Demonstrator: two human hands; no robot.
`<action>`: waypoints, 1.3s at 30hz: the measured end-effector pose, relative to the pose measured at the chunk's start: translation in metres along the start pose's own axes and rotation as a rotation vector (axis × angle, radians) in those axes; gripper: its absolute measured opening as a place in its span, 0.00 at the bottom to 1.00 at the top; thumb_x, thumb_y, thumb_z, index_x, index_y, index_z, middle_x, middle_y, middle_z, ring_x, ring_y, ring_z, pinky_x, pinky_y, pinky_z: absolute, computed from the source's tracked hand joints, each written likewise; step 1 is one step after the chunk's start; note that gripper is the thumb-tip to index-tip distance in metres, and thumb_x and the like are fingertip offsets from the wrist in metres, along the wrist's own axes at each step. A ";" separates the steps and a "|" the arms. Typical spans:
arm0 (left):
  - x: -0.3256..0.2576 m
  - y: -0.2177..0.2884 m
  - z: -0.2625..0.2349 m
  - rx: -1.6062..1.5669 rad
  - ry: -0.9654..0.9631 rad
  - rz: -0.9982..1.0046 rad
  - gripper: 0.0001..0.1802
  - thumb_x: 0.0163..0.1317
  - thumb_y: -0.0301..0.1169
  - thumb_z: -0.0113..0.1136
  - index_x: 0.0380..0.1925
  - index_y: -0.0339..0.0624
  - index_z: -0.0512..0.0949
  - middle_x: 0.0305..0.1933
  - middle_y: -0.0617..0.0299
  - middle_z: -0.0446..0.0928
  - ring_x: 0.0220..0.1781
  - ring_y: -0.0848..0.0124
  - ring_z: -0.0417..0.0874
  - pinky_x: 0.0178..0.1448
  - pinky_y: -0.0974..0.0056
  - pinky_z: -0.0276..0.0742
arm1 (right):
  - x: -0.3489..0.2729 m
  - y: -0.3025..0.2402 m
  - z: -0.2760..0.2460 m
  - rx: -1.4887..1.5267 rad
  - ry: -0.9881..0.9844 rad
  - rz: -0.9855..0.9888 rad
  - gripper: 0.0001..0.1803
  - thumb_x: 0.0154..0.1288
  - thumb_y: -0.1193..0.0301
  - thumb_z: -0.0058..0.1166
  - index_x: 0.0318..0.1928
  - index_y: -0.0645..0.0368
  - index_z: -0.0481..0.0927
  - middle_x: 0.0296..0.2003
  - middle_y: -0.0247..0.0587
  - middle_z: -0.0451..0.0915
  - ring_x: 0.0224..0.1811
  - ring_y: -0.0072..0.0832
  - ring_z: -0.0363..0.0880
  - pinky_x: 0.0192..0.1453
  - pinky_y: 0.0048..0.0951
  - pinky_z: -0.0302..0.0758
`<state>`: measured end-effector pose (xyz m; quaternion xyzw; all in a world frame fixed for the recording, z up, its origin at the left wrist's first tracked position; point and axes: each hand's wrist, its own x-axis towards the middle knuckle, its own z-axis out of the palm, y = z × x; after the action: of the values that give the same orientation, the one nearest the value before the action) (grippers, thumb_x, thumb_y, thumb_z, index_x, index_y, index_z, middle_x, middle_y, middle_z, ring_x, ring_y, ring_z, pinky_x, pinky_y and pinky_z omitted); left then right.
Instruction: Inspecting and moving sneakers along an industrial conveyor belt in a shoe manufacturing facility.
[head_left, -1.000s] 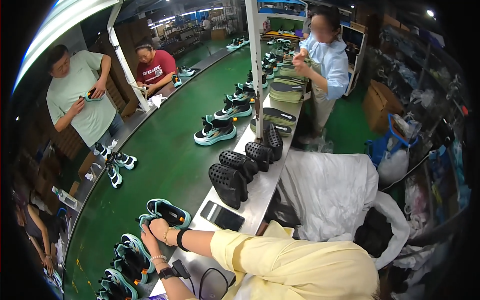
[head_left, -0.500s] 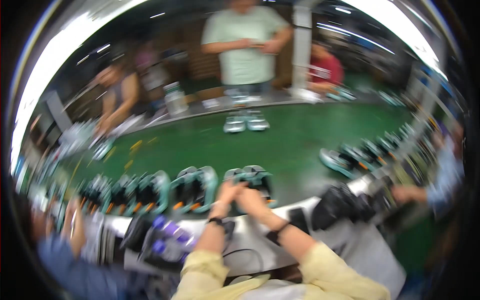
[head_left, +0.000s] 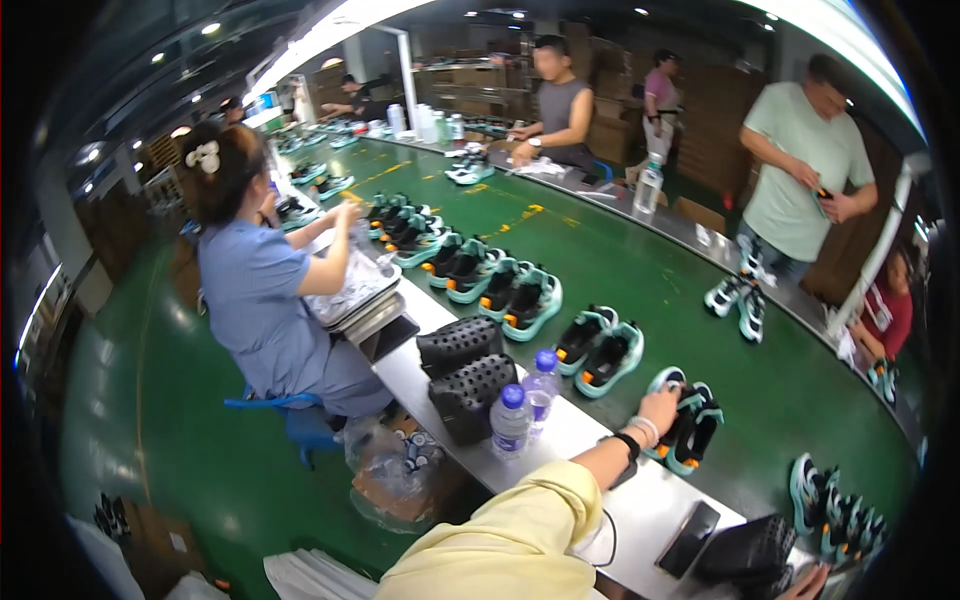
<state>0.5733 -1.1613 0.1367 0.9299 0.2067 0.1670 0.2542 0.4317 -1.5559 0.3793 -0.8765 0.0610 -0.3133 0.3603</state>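
Observation:
My left hand (head_left: 660, 407) reaches out from a yellow sleeve, a black band on its wrist, and closes over the top of a teal and black sneaker pair (head_left: 692, 428) at the near edge of the green conveyor belt (head_left: 640, 270). Only a sliver of my right hand (head_left: 806, 584) shows at the bottom edge, beside a black textured block (head_left: 745, 548); its fingers are hidden. A dark phone (head_left: 688, 538) lies flat on the white worktop (head_left: 640, 505) between my arms.
Two blue-capped water bottles (head_left: 512, 421) and two black studded blocks (head_left: 470, 393) stand on the worktop to my left. Several more sneaker pairs (head_left: 520, 300) line the belt. A seated person in blue (head_left: 260, 300) works further left; other people stand across the belt.
The view has swung to the left along the line. Both hands were on a sneaker pair; now only my left hand stays on it and my right has dropped to the frame's bottom edge.

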 end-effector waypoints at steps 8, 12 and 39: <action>0.021 -0.026 -0.006 -0.201 -0.114 -0.005 0.32 0.59 0.26 0.55 0.66 0.48 0.66 0.45 0.38 0.81 0.49 0.43 0.83 0.54 0.47 0.79 | -0.010 0.104 0.019 -0.136 -0.367 0.005 0.27 0.73 0.58 0.51 0.61 0.69 0.72 0.56 0.60 0.77 0.58 0.50 0.76 0.63 0.37 0.69; 0.015 -0.005 0.003 -0.084 -0.053 -0.059 0.24 0.64 0.23 0.48 0.61 0.46 0.72 0.39 0.41 0.82 0.43 0.45 0.84 0.47 0.46 0.81 | -0.022 0.088 0.012 -0.024 -0.238 0.058 0.27 0.72 0.63 0.53 0.63 0.69 0.70 0.57 0.60 0.76 0.58 0.50 0.76 0.64 0.38 0.70; -0.035 0.059 -0.080 -0.360 0.421 0.374 0.25 0.60 0.27 0.61 0.57 0.38 0.68 0.61 0.45 0.67 0.65 0.46 0.67 0.69 0.52 0.64 | -0.006 0.130 0.031 -0.398 -0.244 -0.237 0.31 0.61 0.71 0.64 0.61 0.71 0.68 0.51 0.64 0.76 0.54 0.54 0.75 0.60 0.43 0.70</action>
<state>0.5273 -1.1915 0.2264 0.8371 0.0479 0.4329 0.3309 0.4610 -1.6312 0.2725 -0.9625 -0.0256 -0.2269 0.1462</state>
